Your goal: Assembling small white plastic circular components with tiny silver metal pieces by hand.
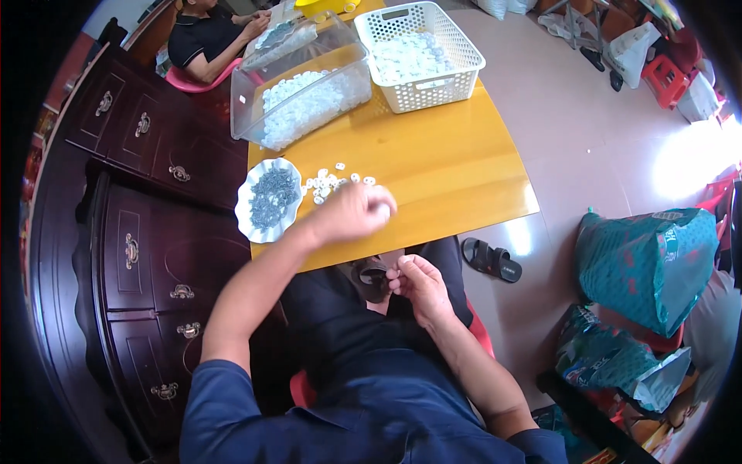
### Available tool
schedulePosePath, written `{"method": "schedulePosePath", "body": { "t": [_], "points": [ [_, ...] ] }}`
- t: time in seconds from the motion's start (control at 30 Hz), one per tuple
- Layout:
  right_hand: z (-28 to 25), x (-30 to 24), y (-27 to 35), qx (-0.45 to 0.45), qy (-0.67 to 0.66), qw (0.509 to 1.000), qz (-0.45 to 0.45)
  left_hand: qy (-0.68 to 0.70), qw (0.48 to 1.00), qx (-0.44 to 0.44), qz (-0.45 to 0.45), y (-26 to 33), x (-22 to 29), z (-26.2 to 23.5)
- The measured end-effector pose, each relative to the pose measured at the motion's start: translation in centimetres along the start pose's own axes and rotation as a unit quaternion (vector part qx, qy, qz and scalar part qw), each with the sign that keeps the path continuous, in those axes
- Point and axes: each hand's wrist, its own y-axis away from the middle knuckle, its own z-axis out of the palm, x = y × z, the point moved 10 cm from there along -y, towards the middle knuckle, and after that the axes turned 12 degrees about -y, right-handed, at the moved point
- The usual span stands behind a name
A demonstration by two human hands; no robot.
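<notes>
My left hand (352, 212) is over the table's near edge, its fingers curled and a little blurred. A small white plastic piece (381, 209) shows at its fingertips. Loose white plastic pieces (325, 184) lie on the tabletop just beyond this hand. To its left stands a white scalloped dish (244, 203) holding a heap of small dark-grey metal parts (272, 197). Lower, above my lap, my right hand (421, 288) has its thumb and fingers pinched together. Whatever is between them is too small to make out.
On the yellow wooden table (440, 162) stand a clear plastic bin (247, 116) and a white perforated basket (429, 97), both filled with white pieces. Dark drawers (147, 255) line the left. Another person (205, 39) sits at the far left. Teal bags (641, 267) and sandals (491, 259) are at right.
</notes>
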Motion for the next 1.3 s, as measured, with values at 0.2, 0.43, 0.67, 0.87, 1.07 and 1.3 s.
{"method": "schedulePosePath", "body": {
  "t": [0.2,0.43,0.67,0.87,1.07,1.3],
  "points": [
    [-0.4,0.1,0.0,0.022,-0.031,0.999,0.01,0.275,0.937,0.208,-0.062,-3.4,-2.1,-11.3],
    [-0.7,0.8,-0.1,0.034,-0.022,0.999,0.013,-0.077,0.983,0.134,-0.097,4.0,-3.4,-2.5],
    [-0.7,0.5,-0.5,0.037,0.014,0.999,-0.003,-0.215,0.948,0.219,-0.082,6.9,-1.9,-0.5],
    [0.6,-2.0,-0.5,0.012,0.096,0.992,-0.078,-0.257,0.938,0.222,-0.067,7.2,-2.3,0.2],
    [2.3,-3.1,-0.8,0.004,0.168,0.979,-0.118,-0.278,0.928,0.241,-0.057,7.7,-2.5,0.4],
    [4.6,-2.5,-1.2,-0.02,0.234,0.963,-0.136,-0.284,0.932,0.221,-0.03,9.0,-1.7,1.3]
  ]
}}
